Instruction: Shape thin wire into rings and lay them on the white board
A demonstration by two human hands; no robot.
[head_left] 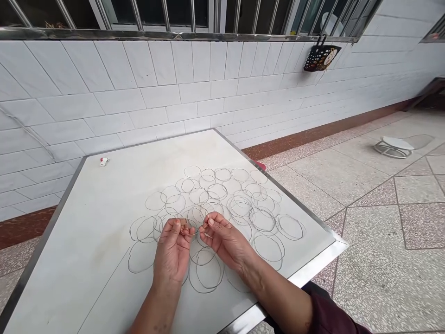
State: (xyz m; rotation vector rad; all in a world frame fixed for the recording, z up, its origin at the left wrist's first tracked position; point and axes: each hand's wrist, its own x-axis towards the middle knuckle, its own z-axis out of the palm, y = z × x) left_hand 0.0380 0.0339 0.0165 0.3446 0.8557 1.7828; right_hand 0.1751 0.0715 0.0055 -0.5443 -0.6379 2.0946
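Observation:
Over the near half of the white table, my left hand [174, 243] and my right hand [224, 236] face each other with a small gap between their fingertips. Both are closed in a pinch on a thin wire [195, 232], of which only a short piece shows between them. Many thin wire rings [262, 219] lie spread on the tabletop around and beyond my hands, some overlapping. Close below my fingers rests a wire ring [210, 273], partly doubled. My hands and forearms hide some of the rings.
The white table [114, 204] has a metal edge and stands by a tiled wall [146, 102]. A small red-and-white object [104, 161] sits at its far left corner. A patterned basket [321, 58] hangs from the window bars. A round stool [394, 144] is on the floor at right.

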